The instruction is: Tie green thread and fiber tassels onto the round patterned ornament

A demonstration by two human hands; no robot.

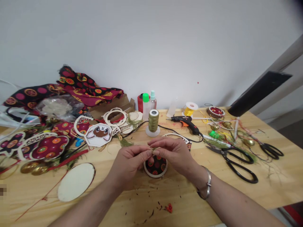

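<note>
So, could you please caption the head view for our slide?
Left hand and right hand meet at a pale-rimmed, patterned piece.

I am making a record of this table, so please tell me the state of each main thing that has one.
Left hand, thumb and finger pinched
Right hand, thumb and finger pinched
Round framed cloth, partly hidden under hands
Green spool, upright, wound with thread
Yellow spool, wound with thread
Glue gun, lying on its side
Green-capped bottle, upright, closed
Big scissors, handles apart
Patterned cloth, crumpled
White oval, flat
</note>
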